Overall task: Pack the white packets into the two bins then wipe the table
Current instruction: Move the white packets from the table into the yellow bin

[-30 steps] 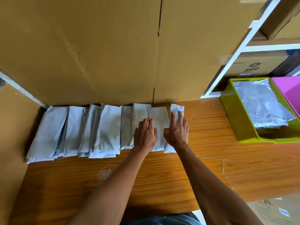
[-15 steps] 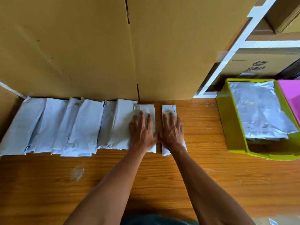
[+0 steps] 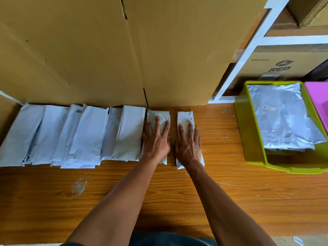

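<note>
A row of several white packets [image 3: 85, 137] lies overlapped along the back of the wooden table [image 3: 159, 196], against the cardboard. My left hand [image 3: 157, 141] rests flat, fingers straight, on the row's rightmost packet [image 3: 158, 115]. My right hand [image 3: 189, 144] lies flat on a single white packet [image 3: 184, 116] set apart by a narrow gap. At the right stands a lime-green bin [image 3: 248, 132] holding silvery-white packets [image 3: 282, 118]. A pink bin [image 3: 317, 96] shows at the right edge, mostly cut off.
Tall cardboard boxes [image 3: 106, 54] form a wall behind the packets. A white shelf frame [image 3: 248, 48] with a box marked RED [image 3: 282, 66] stands at the back right. A pale smudge [image 3: 79, 186] marks the table in front of the row.
My right hand has slid one packet to the right, away from the row, opening a gap. My left hand stays flat on the neighbouring packet. The view has shifted left.
</note>
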Action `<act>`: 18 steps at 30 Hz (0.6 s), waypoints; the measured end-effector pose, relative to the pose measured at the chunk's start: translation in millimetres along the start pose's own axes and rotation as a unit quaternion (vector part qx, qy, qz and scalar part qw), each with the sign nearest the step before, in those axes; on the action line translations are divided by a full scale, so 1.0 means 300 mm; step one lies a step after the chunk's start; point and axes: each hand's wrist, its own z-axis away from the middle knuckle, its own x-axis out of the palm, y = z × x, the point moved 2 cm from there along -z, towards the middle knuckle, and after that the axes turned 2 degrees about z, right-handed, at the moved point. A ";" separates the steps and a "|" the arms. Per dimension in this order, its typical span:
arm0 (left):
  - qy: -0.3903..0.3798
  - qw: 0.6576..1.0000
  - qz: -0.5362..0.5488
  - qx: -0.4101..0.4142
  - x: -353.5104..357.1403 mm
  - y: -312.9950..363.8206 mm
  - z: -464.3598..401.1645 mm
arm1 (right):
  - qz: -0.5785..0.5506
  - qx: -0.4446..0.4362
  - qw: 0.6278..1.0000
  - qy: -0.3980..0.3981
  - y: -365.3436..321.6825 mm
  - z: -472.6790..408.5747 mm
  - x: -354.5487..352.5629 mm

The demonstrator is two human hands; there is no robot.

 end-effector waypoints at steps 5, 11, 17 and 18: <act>0.000 1.000 0.001 0.007 -0.023 0.016 0.022 | 0.011 -0.005 1.000 -0.014 -0.008 -0.001 -0.021; 0.040 0.999 -0.010 0.030 -0.033 0.013 0.053 | 0.028 -0.010 1.000 -0.004 -0.002 -0.005 -0.031; 0.066 0.997 -0.004 0.040 -0.066 0.012 0.082 | 0.028 -0.024 0.999 -0.006 -0.004 0.009 -0.054; 0.070 0.997 -0.005 0.040 -0.073 0.011 0.088 | 0.028 -0.028 0.999 -0.008 -0.003 0.011 -0.059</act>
